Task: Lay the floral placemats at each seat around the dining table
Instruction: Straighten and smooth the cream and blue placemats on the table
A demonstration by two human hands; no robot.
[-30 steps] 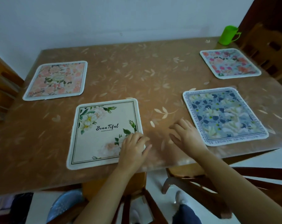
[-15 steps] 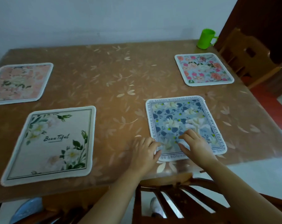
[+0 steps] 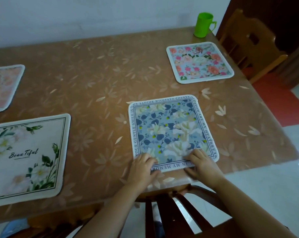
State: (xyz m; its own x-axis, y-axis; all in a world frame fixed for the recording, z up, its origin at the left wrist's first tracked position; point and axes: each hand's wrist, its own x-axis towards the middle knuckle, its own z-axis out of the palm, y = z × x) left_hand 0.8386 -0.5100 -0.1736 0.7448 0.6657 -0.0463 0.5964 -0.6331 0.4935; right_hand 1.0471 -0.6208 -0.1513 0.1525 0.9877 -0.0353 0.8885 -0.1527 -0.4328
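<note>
Left hand (image 3: 144,169) flat, fingers spread, pressing near-left corner of blue floral placemat (image 3: 171,131). Right hand (image 3: 202,164) likewise flat on near-right corner, thumb at mat's near edge; nothing gripped. Mat near edge just inside dining table (image 3: 97,79) edge, above dark chair back (image 3: 179,208). Bare tabletop on both sides of mat. "Beautiful" placemat (image 3: 28,157) well apart at left, close to near edge. Peach floral placemat (image 3: 3,86) far left, cut by frame. Pink rose placemat (image 3: 199,61) beyond, near right edge. Green cup (image 3: 203,24) at far right corner; light wooden chair (image 3: 253,43) beside table.
</note>
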